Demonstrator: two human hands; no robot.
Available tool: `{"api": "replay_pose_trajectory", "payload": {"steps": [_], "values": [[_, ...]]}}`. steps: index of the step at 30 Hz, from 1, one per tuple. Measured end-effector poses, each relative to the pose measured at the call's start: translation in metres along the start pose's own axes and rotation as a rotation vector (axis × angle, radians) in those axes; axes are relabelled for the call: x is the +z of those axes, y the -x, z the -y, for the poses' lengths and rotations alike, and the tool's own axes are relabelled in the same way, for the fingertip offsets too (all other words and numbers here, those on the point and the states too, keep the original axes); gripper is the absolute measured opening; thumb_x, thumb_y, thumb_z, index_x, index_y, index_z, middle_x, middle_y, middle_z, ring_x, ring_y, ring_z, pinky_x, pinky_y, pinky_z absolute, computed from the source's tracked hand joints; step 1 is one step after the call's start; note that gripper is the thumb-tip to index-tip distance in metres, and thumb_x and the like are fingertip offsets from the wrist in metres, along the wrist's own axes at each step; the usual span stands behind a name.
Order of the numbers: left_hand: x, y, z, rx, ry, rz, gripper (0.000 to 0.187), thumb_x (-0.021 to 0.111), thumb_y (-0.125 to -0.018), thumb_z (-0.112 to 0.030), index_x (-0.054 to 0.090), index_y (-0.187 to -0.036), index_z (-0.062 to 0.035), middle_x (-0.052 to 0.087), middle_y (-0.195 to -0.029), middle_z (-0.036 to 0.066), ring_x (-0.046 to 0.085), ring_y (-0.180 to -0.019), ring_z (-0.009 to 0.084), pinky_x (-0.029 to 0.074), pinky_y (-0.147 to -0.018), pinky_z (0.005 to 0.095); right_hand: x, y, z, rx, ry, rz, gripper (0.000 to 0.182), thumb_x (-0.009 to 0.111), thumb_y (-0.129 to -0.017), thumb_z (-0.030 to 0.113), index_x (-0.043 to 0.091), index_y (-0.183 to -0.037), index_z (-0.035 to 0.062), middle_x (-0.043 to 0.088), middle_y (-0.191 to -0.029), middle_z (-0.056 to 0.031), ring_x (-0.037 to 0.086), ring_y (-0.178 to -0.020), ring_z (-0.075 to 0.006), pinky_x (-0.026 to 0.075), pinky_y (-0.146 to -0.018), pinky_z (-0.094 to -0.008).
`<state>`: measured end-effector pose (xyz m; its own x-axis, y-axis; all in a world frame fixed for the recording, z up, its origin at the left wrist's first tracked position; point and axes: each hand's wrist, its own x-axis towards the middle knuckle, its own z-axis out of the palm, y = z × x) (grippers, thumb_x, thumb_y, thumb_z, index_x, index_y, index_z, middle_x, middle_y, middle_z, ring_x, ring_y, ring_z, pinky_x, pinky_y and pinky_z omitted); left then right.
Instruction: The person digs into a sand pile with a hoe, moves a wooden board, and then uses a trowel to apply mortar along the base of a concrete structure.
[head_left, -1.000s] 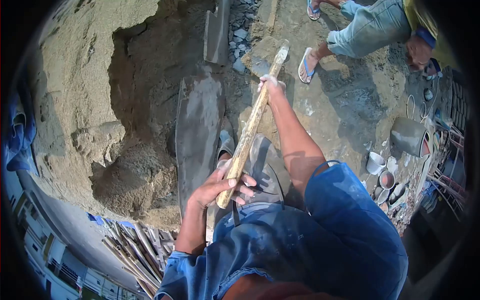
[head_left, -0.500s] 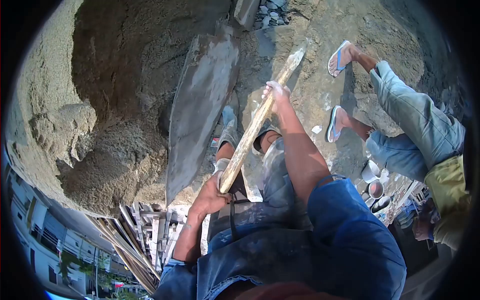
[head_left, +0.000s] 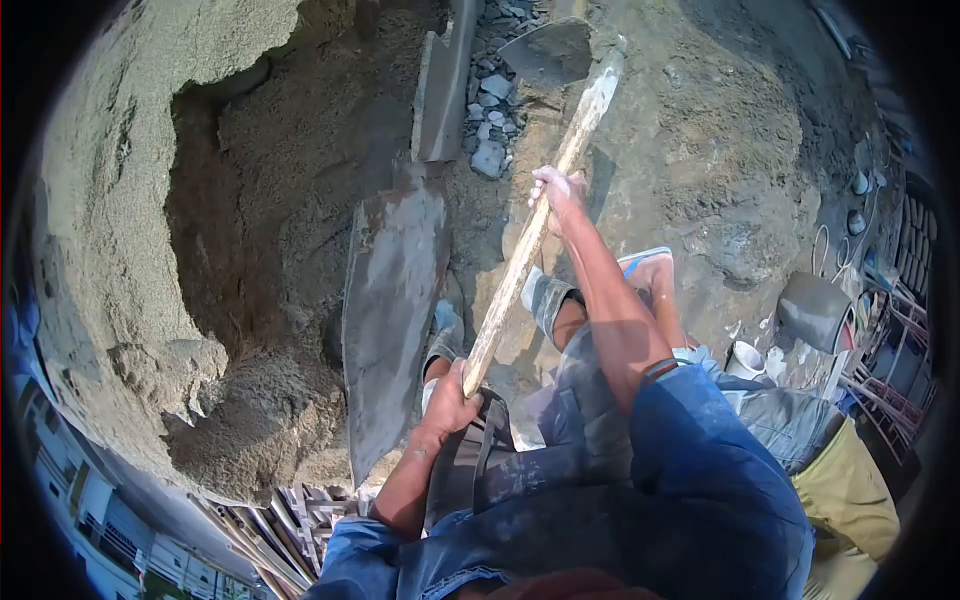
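A hoe (head_left: 515,268) with a long, pale, worn wooden handle slants from my lap up to the far ground, where a broad grey blade shows beside its end. My left hand (head_left: 450,402) is closed around the handle's near end, close to my thigh. Farther up, my right hand (head_left: 560,195), dusted with pale powder, is wrapped around the handle. Left of the handle a grey, cement-smeared board (head_left: 395,300) leans along the edge of a large sand heap (head_left: 130,240). Damp grey ground (head_left: 680,150) lies under and right of the blade.
Broken stones (head_left: 488,155) lie beyond the board, beside another narrow board (head_left: 440,95). Close on my right stands a person in yellow clothing (head_left: 850,490) and sandals. A grey bucket (head_left: 815,310) and a white pot (head_left: 745,360) are at right; wooden strips (head_left: 270,530) lie lower left.
My view has shifted, showing more ground ahead. The hoe stays in both hands, its far end now higher in view. The other person has come closer to my right side.
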<state>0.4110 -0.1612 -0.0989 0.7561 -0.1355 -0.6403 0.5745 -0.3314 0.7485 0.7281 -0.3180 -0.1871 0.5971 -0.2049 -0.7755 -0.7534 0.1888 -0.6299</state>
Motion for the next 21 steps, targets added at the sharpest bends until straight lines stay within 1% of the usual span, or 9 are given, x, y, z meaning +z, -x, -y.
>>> {"api": "replay_pose_trajectory", "payload": {"steps": [1, 2, 5, 8, 10, 12, 14, 18, 21], "values": [[0.009, -0.036, -0.004, -0.112, 0.056, 0.021, 0.047, 0.062, -0.069, -0.008, 0.046, -0.112, 0.0008, 0.058, -0.093, 0.022, 0.058, -0.088, 0.0397, 0.045, -0.08, 0.0403, 0.006, -0.032, 0.027, -0.093, 0.039, 0.02, 0.012, 0.063, -0.077, -0.001, 0.053, -0.069, 0.001, 0.053, -0.057, -0.0062, 0.052, -0.042, -0.0161, 0.044, -0.036, -0.0313], [0.006, -0.075, -0.026, -0.117, 0.006, 0.007, 0.05, 0.064, -0.07, -0.008, 0.044, -0.115, 0.0006, 0.059, -0.092, 0.022, 0.059, -0.089, 0.039, 0.046, -0.081, 0.0386, 0.016, -0.054, 0.059, -0.152, 0.073, 0.044, 0.009, 0.063, -0.079, 0.0, 0.055, -0.076, 0.002, 0.052, -0.059, -0.005, 0.053, -0.044, -0.0152, 0.045, -0.038, -0.0302], [0.001, -0.195, -0.068, -0.069, 0.159, -0.065, 0.042, 0.067, -0.072, -0.008, 0.053, -0.11, 0.0033, 0.064, -0.094, 0.017, 0.061, -0.088, 0.0228, 0.046, -0.082, 0.034, 0.048, -0.145, 0.137, -0.263, 0.092, 0.098, 0.009, 0.064, -0.076, -0.001, 0.057, -0.071, -0.0029, 0.056, -0.059, -0.0089, 0.055, -0.044, -0.0161, 0.047, -0.038, -0.0309], [0.008, -0.293, -0.083, -0.179, 0.27, -0.12, 0.031, 0.068, -0.068, -0.011, 0.059, -0.095, 0.0029, 0.067, -0.086, 0.02, 0.066, -0.08, 0.0299, 0.049, -0.075, 0.0369, 0.087, -0.239, 0.157, -0.3, 0.278, 0.054, 0.008, 0.064, -0.076, 0.0, 0.057, -0.072, -0.0036, 0.057, -0.06, -0.0087, 0.055, -0.045, -0.0153, 0.048, -0.039, -0.0301], [0.044, -0.299, -0.083, -0.208, 0.411, -0.059, 0.033, 0.065, -0.071, -0.005, 0.059, -0.102, 0.0044, 0.065, -0.085, 0.009, 0.058, -0.081, 0.0148, 0.047, -0.076, 0.0305, 0.085, -0.271, 0.142, -0.303, 0.429, -0.033, 0.009, 0.062, -0.076, 0.0, 0.056, -0.071, -0.0032, 0.057, -0.06, -0.0078, 0.055, -0.045, -0.0145, 0.048, -0.039, -0.029], [0.074, -0.277, -0.098, -0.237, 0.417, -0.136, 0.032, 0.063, -0.071, -0.003, 0.059, -0.101, 0.0043, 0.063, -0.084, 0.007, 0.057, -0.078, 0.0146, 0.047, -0.073, 0.0287, 0.067, -0.26, 0.116, -0.199, 0.598, -0.067, 0.01, 0.062, -0.076, 0.001, 0.056, -0.073, -0.0065, 0.057, -0.06, -0.01, 0.056, -0.044, -0.0158, 0.047, -0.038, -0.0298], [0.091, -0.265, -0.11, -0.373, 0.516, -0.045, 0.03, 0.062, -0.071, -0.003, 0.059, -0.1, 0.0034, 0.063, -0.082, 0.004, 0.056, -0.076, 0.0137, 0.046, -0.071, 0.0275, 0.053, -0.239, 0.126, -0.202, 0.599, -0.049, 0.012, 0.061, -0.076, 0.001, 0.057, -0.077, -0.0096, 0.057, -0.059, -0.0111, 0.056, -0.044, -0.0178, 0.048, -0.037, -0.0317], [0.107, -0.221, -0.138, -0.261, 0.553, -0.155, 0.025, 0.061, -0.072, -0.003, 0.059, -0.097, 0.0011, 0.06, -0.075, 0.004, 0.054, -0.066, 0.0117, 0.045, -0.06, 0.0276, 0.037, -0.216, 0.121, -0.164, 0.721, -0.071, 0.02, 0.061, -0.074, 0.004, 0.059, -0.084, -0.0132, 0.06, -0.061, -0.0151, 0.06, -0.045, -0.0207, 0.049, -0.04, -0.0346], [0.106, -0.177, -0.141, -0.44, 0.722, -0.063, 0.016, 0.059, -0.074, -0.001, 0.056, -0.089, -0.0021, 0.055, -0.067, 0.003, 0.05, -0.053, 0.0104, 0.041, -0.047, 0.0272, 0.05, -0.187, 0.087, -0.302, 1.07, -0.145, 0.028, 0.064, -0.07, 0.009, 0.06, -0.093, -0.008, 0.066, -0.085, -0.0232, 0.067, -0.073, -0.0306, 0.055, -0.066, -0.0379]]}}
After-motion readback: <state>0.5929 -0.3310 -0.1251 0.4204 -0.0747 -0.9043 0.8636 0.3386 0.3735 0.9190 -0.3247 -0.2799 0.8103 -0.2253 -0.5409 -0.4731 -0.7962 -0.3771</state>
